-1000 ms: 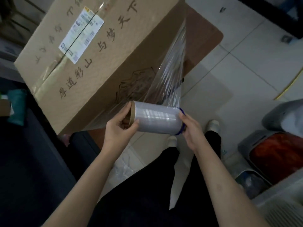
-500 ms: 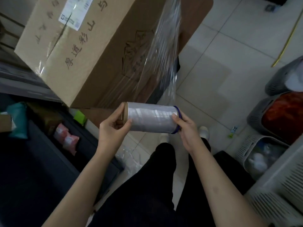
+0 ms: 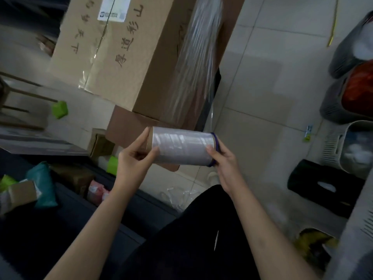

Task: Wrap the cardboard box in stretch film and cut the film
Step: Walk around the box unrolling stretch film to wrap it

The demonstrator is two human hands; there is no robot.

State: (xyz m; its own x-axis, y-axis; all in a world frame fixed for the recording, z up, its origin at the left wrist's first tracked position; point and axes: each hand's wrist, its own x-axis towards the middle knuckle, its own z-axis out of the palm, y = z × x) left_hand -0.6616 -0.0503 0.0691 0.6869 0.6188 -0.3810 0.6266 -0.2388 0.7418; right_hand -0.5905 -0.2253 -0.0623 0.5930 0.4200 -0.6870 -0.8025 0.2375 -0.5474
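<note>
So the big cardboard box (image 3: 129, 57) sits on a brown worktop (image 3: 125, 128), lying at an angle, with a white shipping label (image 3: 113, 9) on its upper face. The roll of stretch film (image 3: 181, 148) is just below the box's near corner, held sideways in the air. The left hand (image 3: 133, 158) is curled round the roll's bare cardboard-core end, thumb on the near side and fingers over the top. The right hand (image 3: 222, 160) is clamped on the other end, the one with the blue rim. A sheet of film (image 3: 199, 57) runs from the roll up to the box and lies over its end face, all streaky and shiny. Right of the box there's pale tiled floor (image 3: 262, 77), and further right some grey baskets (image 3: 333, 106), one with something red in it. Down left of the box there's a teal packet (image 3: 43, 184), can't tell what it is.
</note>
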